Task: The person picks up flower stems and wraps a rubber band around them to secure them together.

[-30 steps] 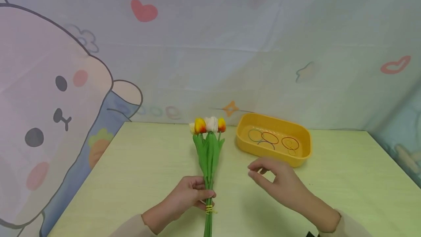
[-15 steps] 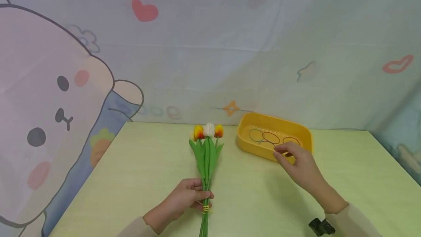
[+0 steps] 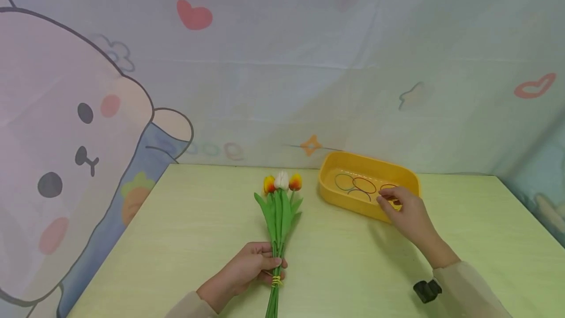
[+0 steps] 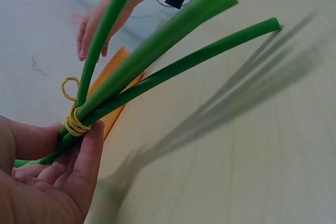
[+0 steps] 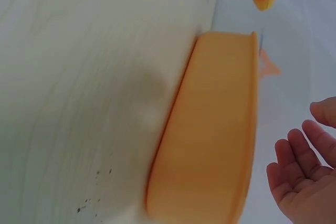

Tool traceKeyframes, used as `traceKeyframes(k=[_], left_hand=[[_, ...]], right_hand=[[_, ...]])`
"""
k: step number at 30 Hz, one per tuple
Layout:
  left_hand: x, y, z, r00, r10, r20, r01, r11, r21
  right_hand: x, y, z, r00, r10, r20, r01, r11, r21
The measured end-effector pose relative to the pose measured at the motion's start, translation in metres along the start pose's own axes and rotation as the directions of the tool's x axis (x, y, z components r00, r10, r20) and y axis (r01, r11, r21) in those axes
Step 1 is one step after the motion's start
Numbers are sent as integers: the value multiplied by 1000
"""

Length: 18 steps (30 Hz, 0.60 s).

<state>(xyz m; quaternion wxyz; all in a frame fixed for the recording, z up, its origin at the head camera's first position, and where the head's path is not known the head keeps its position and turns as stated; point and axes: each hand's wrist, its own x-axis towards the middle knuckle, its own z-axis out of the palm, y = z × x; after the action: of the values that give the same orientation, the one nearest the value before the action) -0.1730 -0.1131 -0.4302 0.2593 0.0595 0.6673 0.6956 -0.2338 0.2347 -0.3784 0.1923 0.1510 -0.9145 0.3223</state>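
Observation:
My left hand (image 3: pixel 251 265) holds a bunch of artificial tulips (image 3: pixel 278 212) by the green stems, thumb across the front. The blooms are white and yellow-red and point away from me. A yellow rubber band (image 4: pixel 76 123) is wound around the stems just below that hand, one loop sticking out in the left wrist view. My right hand (image 3: pixel 409 217) hovers over the near right side of a yellow tray (image 3: pixel 348 203). In the right wrist view its thumb and fingers are apart with nothing between them. Coloured rubber bands (image 3: pixel 365 178) lie inside; the hand hides some.
A pale wooden table (image 3: pixel 198 225) carries everything. Behind it hangs a printed cloth (image 3: pixel 273 87) with a cartoon animal, close to the tray's back. A small black device (image 3: pixel 427 291) sits by the right sleeve.
My right hand has moved right and forward, from beside the tray to over its near right edge. The tulip heads have come slightly nearer to me; my left hand keeps its grip.

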Motion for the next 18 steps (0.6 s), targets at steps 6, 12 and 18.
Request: traceKeyframes(k=[6,12,18], left_hand=[[5,-4,-3,1000,-20,11,20,1000,-19],[8,-8,-5,999,-41,17,41,998,-41],[10,-11,-8,999,-42,16,42,998,-43]], right_hand=[[3,16,2,998,41,43,-41,999,4],[3,26,4,991,88,97,-88,996,-6],[3,31,4,990,91,109,-89,996,-16]])
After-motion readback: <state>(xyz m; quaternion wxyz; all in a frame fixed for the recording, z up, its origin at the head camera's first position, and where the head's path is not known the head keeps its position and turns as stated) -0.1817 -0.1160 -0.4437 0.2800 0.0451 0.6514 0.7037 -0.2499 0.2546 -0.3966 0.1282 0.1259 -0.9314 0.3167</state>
